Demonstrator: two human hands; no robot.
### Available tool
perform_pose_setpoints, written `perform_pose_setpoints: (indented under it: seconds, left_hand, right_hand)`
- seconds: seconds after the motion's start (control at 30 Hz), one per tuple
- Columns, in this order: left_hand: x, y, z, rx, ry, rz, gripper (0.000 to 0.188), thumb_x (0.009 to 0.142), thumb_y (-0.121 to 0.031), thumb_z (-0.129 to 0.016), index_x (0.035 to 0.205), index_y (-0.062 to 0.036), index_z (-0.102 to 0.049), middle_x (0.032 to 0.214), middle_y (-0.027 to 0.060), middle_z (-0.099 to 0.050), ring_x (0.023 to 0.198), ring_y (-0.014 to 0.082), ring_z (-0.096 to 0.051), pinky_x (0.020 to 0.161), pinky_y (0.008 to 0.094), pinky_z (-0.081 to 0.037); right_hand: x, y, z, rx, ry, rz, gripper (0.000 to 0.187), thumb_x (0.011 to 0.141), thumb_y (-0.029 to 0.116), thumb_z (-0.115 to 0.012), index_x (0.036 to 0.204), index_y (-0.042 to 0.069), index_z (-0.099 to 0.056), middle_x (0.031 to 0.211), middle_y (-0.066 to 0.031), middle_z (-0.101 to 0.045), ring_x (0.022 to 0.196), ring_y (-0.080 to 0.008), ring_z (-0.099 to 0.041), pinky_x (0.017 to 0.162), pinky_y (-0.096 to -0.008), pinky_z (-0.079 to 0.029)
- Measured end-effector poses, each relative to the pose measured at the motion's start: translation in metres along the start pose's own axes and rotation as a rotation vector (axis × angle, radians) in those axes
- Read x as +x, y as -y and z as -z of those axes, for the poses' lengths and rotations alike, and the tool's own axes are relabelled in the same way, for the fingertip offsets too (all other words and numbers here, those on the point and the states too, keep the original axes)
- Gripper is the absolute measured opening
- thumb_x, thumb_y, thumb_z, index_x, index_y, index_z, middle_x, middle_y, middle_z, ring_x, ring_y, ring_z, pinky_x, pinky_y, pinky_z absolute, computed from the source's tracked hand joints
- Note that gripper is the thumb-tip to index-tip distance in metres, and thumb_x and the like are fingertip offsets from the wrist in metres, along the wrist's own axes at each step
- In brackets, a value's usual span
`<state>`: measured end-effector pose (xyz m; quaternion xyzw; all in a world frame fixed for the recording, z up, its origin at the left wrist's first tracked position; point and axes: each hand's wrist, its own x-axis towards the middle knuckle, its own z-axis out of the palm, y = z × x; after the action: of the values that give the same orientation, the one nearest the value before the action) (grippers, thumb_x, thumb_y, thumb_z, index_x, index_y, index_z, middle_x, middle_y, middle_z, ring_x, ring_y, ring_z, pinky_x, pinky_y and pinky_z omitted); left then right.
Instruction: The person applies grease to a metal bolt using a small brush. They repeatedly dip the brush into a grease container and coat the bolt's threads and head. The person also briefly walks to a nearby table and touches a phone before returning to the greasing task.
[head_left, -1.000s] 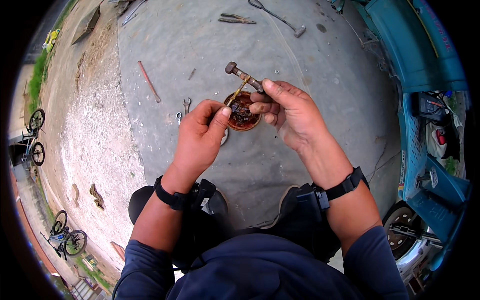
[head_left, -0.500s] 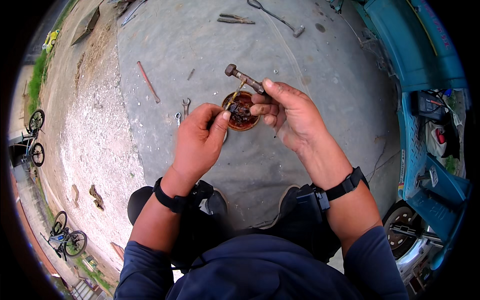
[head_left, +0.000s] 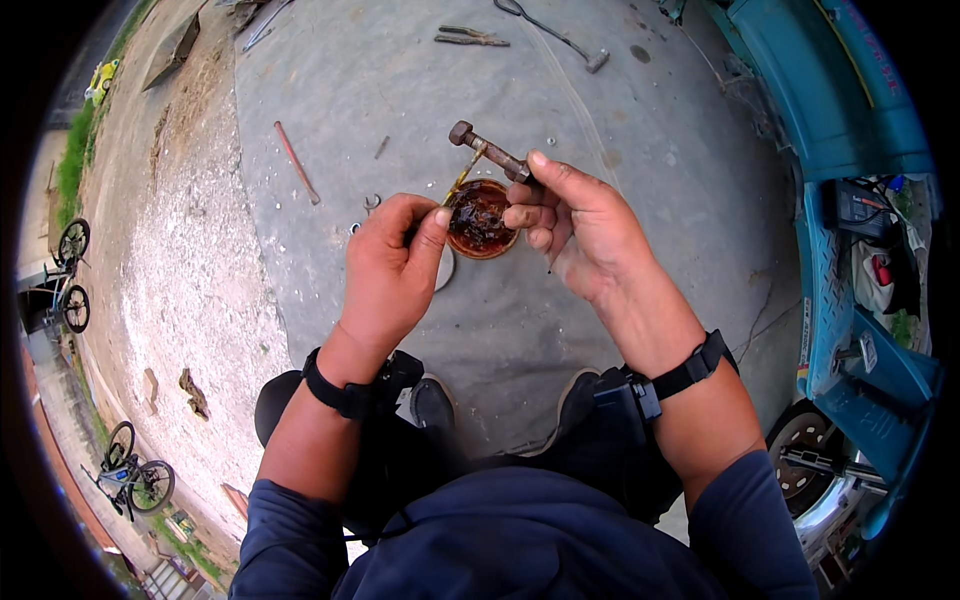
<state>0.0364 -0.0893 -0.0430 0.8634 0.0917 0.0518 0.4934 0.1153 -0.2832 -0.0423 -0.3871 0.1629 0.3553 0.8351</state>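
Observation:
A large rusty hex-head bolt (head_left: 495, 155) is pinched by its threaded end between the thumb and fingers of my right hand (head_left: 590, 225). Its head points up and to the left. My left hand (head_left: 392, 265) grips a thin yellowish stick (head_left: 462, 179) smeared with something dark. The stick's far tip meets the bolt's shank not far from the head. Below both hands stands a round tin of dark reddish-brown grease (head_left: 482, 222). A pale round lid (head_left: 444, 270) shows partly beside it, behind my left hand.
Pliers (head_left: 472, 37) and a hammer (head_left: 590, 58) lie farther off on the grey ground sheet. A red bar (head_left: 296, 163) is to the left, and a wrench (head_left: 372, 202) is partly hidden near my left hand. A blue vehicle (head_left: 800, 90) borders the right side.
The stick's tip has slid along the bolt's shank toward the head. My left hand has shifted slightly up and left, and the bolt sits a little higher.

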Motion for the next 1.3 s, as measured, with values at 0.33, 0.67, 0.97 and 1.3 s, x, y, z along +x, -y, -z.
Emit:
perform_pose_setpoints:
  seconds: [0.33,0.67,0.97,1.3]
  left_hand:
    - [-0.008,-0.009,-0.006,0.077,0.042,-0.134,0.013,0.096,-0.013,-0.063,0.092,-0.0002,-0.062,0.076,0.0052,-0.057,0.069,0.0136,-0.052,0.064,0.0275,-0.044]
    - [-0.002,-0.007,0.004,0.036,0.054,-0.020,0.017,0.099,-0.014,-0.062,0.092,0.0010,-0.061,0.075,-0.0016,-0.057,0.070,0.0048,-0.048,0.061,0.0227,-0.042]
    - [-0.008,-0.010,0.000,0.011,0.098,-0.035,0.017,0.097,-0.015,-0.063,0.091,0.0010,-0.061,0.075,0.0036,-0.058,0.068,0.0100,-0.050,0.061,0.0260,-0.043]
    - [-0.002,-0.014,0.004,-0.046,0.113,0.115,0.020,0.095,-0.017,-0.066,0.090,0.0016,-0.062,0.074,0.0100,-0.061,0.066,0.0147,-0.054,0.061,0.0301,-0.045]
  right_hand:
    - [-0.003,0.001,0.004,0.026,0.005,-0.005,0.026,0.096,0.027,-0.066,0.100,0.001,-0.061,0.092,-0.0114,-0.070,0.077,-0.0181,-0.072,0.057,-0.0229,-0.053]
    - [-0.003,-0.002,0.001,-0.057,0.014,0.058,0.023,0.096,0.024,-0.066,0.101,0.002,-0.064,0.092,-0.0110,-0.072,0.077,-0.0163,-0.072,0.059,-0.0222,-0.053]
    - [0.001,-0.005,0.004,-0.124,0.034,0.101,0.023,0.095,0.021,-0.067,0.105,0.001,-0.065,0.092,-0.0106,-0.072,0.079,-0.0151,-0.071,0.064,-0.0228,-0.053]
    - [0.001,-0.005,-0.001,-0.229,-0.007,0.175,0.023,0.094,0.016,-0.068,0.108,-0.001,-0.065,0.094,-0.0096,-0.072,0.082,-0.0145,-0.069,0.068,-0.0240,-0.052]
